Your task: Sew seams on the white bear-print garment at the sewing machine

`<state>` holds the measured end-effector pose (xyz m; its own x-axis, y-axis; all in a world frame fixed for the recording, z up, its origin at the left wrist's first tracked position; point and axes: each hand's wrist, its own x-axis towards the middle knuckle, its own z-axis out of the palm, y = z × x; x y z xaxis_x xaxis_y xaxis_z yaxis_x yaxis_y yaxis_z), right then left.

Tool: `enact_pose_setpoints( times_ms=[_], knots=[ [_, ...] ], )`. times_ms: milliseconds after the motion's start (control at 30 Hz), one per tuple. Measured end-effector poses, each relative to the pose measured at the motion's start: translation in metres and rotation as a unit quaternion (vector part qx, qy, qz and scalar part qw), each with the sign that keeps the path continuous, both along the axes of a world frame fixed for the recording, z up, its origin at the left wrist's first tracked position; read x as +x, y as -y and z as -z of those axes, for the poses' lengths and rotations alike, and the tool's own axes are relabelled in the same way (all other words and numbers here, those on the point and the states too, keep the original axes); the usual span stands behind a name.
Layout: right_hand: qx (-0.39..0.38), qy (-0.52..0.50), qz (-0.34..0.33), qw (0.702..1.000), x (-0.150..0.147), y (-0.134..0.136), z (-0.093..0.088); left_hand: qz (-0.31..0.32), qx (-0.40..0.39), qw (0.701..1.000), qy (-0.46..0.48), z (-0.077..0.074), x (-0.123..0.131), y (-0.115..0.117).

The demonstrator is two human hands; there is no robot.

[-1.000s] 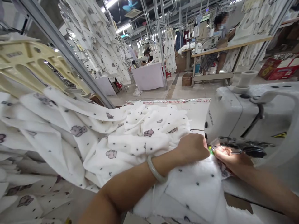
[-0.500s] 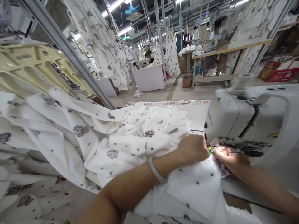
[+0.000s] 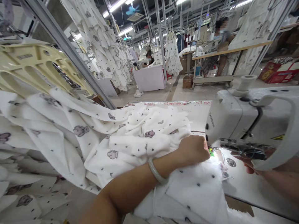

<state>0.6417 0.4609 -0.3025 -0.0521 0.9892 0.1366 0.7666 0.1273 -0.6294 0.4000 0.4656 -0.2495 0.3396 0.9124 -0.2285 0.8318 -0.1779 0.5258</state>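
Note:
My left hand (image 3: 195, 150), a bangle on its wrist, is closed beside the needle area of the white sewing machine (image 3: 231, 119). It rests on white plush fabric (image 3: 196, 189) printed with dots and small animals, its fingertips turned away from view and apparently gripping the fabric edge. A small green part (image 3: 211, 152) shows just past the knuckles, under the machine's lamp. My right hand (image 3: 249, 166) is to the right of the needle, apart from the fabric. The machine's curved white arm piece covers most of it, and only some curled fingers show.
More printed fabric (image 3: 144, 124) is heaped on the table left of the machine and hangs over a cream plastic rack (image 3: 30, 62). A metal post (image 3: 70, 53) slants up at left. Farther back, people sit at other sewing tables (image 3: 149, 77).
My right hand has left the fabric at the needle and moved right, behind the machine's curved arm piece. A round metal plate on the machine bed is now uncovered. My left hand stays in place.

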Motion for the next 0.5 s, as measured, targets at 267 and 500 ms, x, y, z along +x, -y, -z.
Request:
enact_pose_setpoints(
  times_ms=[267, 500],
  knots=[
    [-0.1, -0.075, 0.091, 0.988, -0.014, 0.01, -0.018, 0.013, -0.013, 1.0, 0.013, 0.002, -0.003, -0.002],
    [-0.042, -0.089, 0.058, 0.993, -0.017, 0.014, -0.023, 0.014, -0.021, 0.999, 0.022, 0.003, -0.005, -0.003]
  ],
)
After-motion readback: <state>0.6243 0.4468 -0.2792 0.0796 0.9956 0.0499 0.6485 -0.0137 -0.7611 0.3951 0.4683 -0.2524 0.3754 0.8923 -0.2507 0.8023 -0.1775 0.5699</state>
